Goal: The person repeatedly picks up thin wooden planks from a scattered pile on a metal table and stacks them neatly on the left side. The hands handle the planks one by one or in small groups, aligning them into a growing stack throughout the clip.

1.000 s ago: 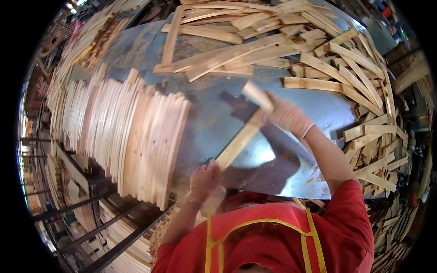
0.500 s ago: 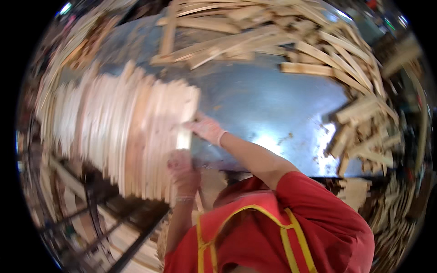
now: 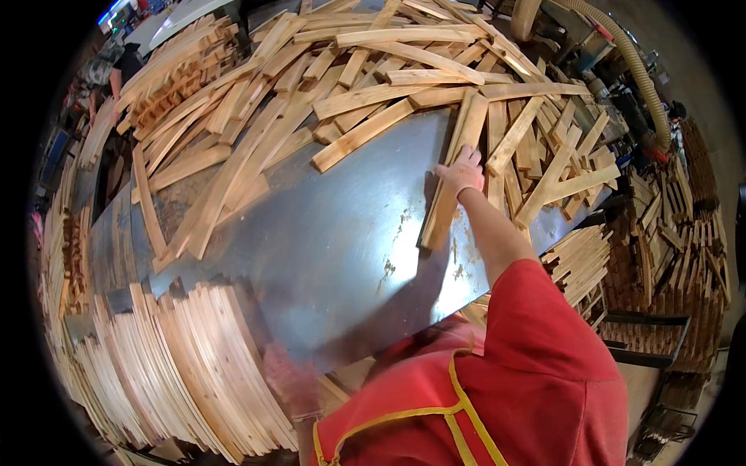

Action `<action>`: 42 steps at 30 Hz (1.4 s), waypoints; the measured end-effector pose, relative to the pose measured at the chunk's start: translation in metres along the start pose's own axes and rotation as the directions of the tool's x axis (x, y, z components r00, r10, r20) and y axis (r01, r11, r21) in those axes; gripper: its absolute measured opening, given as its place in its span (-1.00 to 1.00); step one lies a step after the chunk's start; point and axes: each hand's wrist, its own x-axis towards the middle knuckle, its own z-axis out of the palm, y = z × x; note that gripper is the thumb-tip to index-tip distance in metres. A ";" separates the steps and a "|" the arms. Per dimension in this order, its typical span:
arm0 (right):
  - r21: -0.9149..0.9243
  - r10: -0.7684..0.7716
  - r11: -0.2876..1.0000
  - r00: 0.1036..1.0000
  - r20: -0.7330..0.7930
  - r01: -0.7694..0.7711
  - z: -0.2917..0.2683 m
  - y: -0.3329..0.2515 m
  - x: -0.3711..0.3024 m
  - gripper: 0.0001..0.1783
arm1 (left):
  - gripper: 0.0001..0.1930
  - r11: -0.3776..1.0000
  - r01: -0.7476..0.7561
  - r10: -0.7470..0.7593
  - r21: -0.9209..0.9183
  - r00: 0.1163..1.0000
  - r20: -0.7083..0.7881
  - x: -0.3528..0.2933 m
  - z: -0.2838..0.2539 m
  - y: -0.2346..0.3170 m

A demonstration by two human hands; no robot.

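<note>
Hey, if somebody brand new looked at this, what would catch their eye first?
Probably the jumble of boards heaped along the far and right sides of the shiny metal table. Next, the neat row of pale slats at the lower left, lined up side by side, and the bright red shirt at the bottom. The right hand on a board right of centre stands out too.

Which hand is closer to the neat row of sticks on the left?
Left. The left hand, blurry, is just right of the row; I can't tell if they touch. The right hand is farther away, on a plank.
</note>
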 end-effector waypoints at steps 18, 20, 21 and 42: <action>0.571 -0.439 0.603 0.365 0.821 -0.558 0.082 -0.019 -0.206 -0.16 | -0.29 0.733 0.249 -0.005 -0.633 0.933 0.360 0.036 -0.015 0.083; 0.527 -0.425 0.711 0.312 0.850 -0.466 0.072 -0.039 -0.223 -0.09 | -0.25 0.814 0.242 -0.086 -0.528 0.949 0.302 -0.001 -0.016 0.055; 0.500 -0.425 0.740 0.262 0.866 -0.450 0.066 -0.050 -0.238 -0.07 | -0.23 0.838 0.268 -0.137 -0.475 0.946 0.293 -0.021 -0.017 0.043; 0.189 -0.759 0.629 0.543 0.359 0.754 0.099 -0.084 -0.097 -0.31 | -0.21 0.975 0.194 -0.204 -0.109 0.974 -0.094 -0.030 -0.007 -0.024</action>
